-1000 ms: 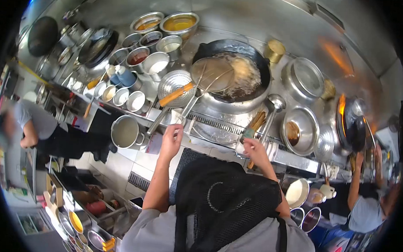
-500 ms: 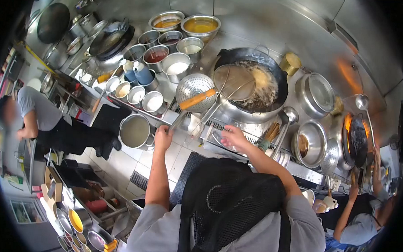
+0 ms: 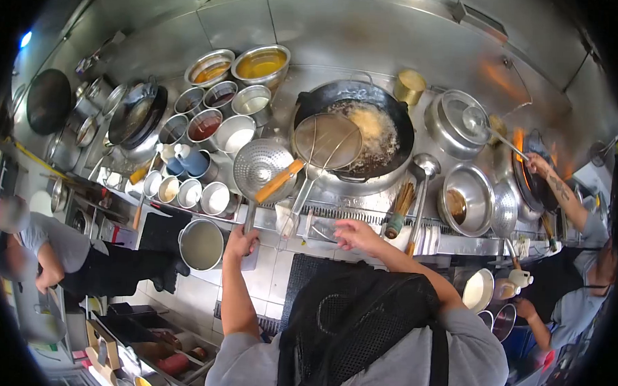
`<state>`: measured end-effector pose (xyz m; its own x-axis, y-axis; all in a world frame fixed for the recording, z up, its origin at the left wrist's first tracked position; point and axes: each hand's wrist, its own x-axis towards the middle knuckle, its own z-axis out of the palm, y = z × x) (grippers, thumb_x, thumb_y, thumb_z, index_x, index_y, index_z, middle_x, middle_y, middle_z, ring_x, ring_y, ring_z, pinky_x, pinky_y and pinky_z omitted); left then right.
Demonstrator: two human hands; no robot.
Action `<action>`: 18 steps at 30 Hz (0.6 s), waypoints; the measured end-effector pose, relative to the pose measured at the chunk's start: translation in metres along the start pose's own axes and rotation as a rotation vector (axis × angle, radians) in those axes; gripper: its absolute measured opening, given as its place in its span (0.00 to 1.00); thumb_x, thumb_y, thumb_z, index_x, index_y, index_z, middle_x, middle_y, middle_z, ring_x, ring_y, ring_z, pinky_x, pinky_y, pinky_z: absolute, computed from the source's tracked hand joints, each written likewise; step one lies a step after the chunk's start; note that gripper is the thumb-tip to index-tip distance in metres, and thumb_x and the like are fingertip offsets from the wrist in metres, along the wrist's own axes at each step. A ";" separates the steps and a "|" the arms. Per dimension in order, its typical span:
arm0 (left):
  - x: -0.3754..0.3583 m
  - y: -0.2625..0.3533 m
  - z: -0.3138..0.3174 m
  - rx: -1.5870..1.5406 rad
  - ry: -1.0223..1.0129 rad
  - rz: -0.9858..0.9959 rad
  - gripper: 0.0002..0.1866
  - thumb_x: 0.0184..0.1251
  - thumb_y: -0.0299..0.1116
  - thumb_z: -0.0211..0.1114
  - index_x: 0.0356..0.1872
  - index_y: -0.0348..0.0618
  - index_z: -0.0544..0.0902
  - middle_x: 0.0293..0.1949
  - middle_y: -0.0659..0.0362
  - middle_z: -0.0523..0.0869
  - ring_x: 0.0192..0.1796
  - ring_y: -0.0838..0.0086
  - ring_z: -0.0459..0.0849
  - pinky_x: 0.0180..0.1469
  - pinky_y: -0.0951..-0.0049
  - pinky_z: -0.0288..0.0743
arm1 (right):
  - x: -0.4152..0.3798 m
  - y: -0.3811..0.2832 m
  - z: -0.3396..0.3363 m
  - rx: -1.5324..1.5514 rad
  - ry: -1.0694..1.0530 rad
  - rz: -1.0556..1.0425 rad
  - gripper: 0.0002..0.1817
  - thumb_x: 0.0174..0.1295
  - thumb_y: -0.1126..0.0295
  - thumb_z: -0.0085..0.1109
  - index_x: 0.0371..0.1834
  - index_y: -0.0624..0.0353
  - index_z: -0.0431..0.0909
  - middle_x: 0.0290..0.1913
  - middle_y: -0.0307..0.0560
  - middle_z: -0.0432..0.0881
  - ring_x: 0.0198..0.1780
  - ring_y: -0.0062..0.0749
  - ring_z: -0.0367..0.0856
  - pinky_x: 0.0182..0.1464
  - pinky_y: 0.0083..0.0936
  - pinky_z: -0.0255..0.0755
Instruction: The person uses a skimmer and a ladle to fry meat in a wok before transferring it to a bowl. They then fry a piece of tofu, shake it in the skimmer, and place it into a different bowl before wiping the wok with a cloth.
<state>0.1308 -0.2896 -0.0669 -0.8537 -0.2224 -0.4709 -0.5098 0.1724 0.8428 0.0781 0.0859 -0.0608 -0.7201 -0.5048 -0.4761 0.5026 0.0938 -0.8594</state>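
Observation:
My left hand (image 3: 242, 242) is closed around the handle of a perforated skimmer (image 3: 256, 157), whose round bowl lies at the counter's left side. Off to the right, my right hand (image 3: 357, 235) is held in front of the counter edge, fingers apart, with nothing visible in it. A fine mesh strainer (image 3: 328, 140) rests over the left part of a black wok (image 3: 312, 101). Across the skimmer lies a wooden handle (image 3: 279, 181). Bubbling oil with pale golden food (image 3: 371, 122) fills the wok.
Metal pots of sauces and powders (image 3: 206, 125) stand left of the wok. On the right are a ladle (image 3: 426, 166), a bamboo brush (image 3: 400, 206) and a steel bowl (image 3: 467, 198). One co-worker's arm (image 3: 567, 195) holds a ladle by a flaming wok; another person (image 3: 62, 245) stands left.
The view has shifted, moving the counter leftward. My left hand remains on the skimmer handle, and my right hand stays near the counter edge. The right co-worker's ladle has moved over the stacked pots.

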 end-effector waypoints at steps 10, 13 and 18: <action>-0.085 0.012 -0.005 0.210 0.341 0.073 0.21 0.57 0.28 0.65 0.52 0.33 0.73 0.29 0.52 0.80 0.23 0.69 0.79 0.24 0.67 0.74 | -0.040 0.021 -0.029 0.146 0.145 0.032 0.25 0.66 0.65 0.59 0.63 0.62 0.69 0.47 0.45 0.80 0.38 0.29 0.82 0.38 0.24 0.78; -0.091 0.014 -0.007 0.452 0.641 0.473 0.26 0.59 0.26 0.63 0.59 0.35 0.68 0.44 0.42 0.82 0.46 0.51 0.82 0.49 0.58 0.75 | -0.054 0.018 -0.039 0.121 0.142 -0.032 0.25 0.67 0.64 0.59 0.63 0.64 0.69 0.45 0.46 0.81 0.38 0.27 0.82 0.37 0.22 0.78; -0.085 0.135 0.022 0.539 0.628 0.530 0.31 0.60 0.25 0.60 0.67 0.39 0.63 0.53 0.33 0.78 0.57 0.39 0.76 0.56 0.54 0.70 | -0.076 0.018 -0.063 0.095 0.213 -0.099 0.24 0.67 0.65 0.58 0.63 0.64 0.69 0.43 0.46 0.81 0.38 0.27 0.82 0.37 0.23 0.77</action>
<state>0.1319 -0.2263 0.0815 -0.8539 -0.4324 0.2896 -0.1903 0.7774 0.5996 0.1119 0.1798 -0.0515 -0.8473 -0.3145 -0.4279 0.4604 -0.0335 -0.8871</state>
